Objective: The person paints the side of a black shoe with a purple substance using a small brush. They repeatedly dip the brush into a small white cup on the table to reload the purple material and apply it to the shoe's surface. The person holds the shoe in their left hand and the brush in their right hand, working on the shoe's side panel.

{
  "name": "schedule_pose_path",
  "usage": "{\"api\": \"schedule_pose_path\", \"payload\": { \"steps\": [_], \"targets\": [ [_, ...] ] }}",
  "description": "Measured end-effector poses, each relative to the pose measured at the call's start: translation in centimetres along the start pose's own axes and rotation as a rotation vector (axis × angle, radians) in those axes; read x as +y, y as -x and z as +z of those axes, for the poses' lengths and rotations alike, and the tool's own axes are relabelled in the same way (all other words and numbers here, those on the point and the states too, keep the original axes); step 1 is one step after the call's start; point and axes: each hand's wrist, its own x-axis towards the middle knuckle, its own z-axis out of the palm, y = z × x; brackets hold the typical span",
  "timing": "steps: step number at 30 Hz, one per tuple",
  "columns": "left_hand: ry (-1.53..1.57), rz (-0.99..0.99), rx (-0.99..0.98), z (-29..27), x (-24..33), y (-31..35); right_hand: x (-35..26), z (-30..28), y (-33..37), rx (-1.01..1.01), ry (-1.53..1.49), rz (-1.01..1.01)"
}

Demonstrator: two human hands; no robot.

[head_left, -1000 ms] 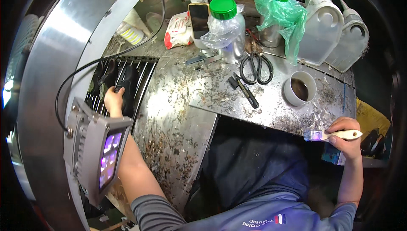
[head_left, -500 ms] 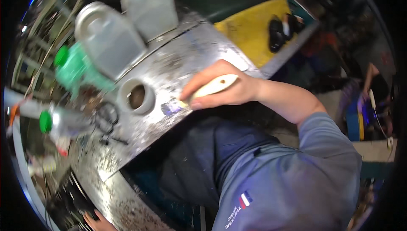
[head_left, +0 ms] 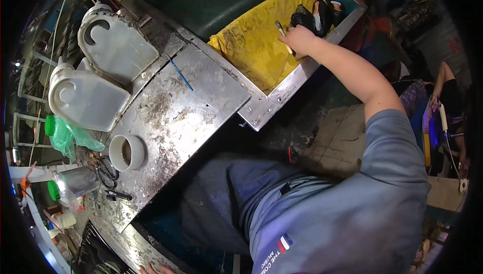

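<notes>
My right hand (head_left: pixel 300 41) reaches out to the far right, its fingers closed on a slim paintbrush (head_left: pixel 279 28) with a pale handle. The hand is over the trough and right beside a black shoe (head_left: pixel 301 16); whether it touches the shoe, I cannot tell. A second black shoe (head_left: pixel 322 16) with a light inside lies close by. Both rest on a yellow cloth (head_left: pixel 251 42). At the lower edge only the fingers of my left hand (head_left: pixel 155 269) show, apart and near the bench rim, with nothing visible in them.
A white cup (head_left: pixel 127 152) with brown contents stands on the stained metal bench (head_left: pixel 201 80). Two translucent jugs (head_left: pixel 118 48) are at the back left. A blue stick (head_left: pixel 180 74), black scissors (head_left: pixel 106 172) and a green-capped bottle (head_left: pixel 75 182) lie about. Another person (head_left: pixel 440 85) is far right.
My right hand has carried the paintbrush from beside the cup out over the yellow cloth to the shoes. The view has shifted, and my left hand sits lower in the picture.
</notes>
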Motion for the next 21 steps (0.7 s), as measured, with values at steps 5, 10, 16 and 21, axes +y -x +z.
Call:
{"api": "schedule_pose_path", "payload": {
  "steps": [5, 10, 16, 21],
  "targets": [
    [-0.083, 0.142, 0.079, 1.4, 1.4, 0.1, 0.6, 6.5, -4.7, -0.058, 0.125, 0.008],
    [0.09, -0.039, -0.031, 1.5, 2.0, 1.8, -0.2, 7.5, -5.5, -0.038, 0.095, 0.078],
    [0.248, -0.125, 0.003, 0.4, 3.7, 2.6, 4.7, 12.1, -7.7, 0.408, -0.237, 0.005],
    [0.355, -0.127, 0.024, -1.5, 4.6, 4.0, 6.3, 8.0, -6.5, 0.709, -0.439, 0.301]
  ]
}}
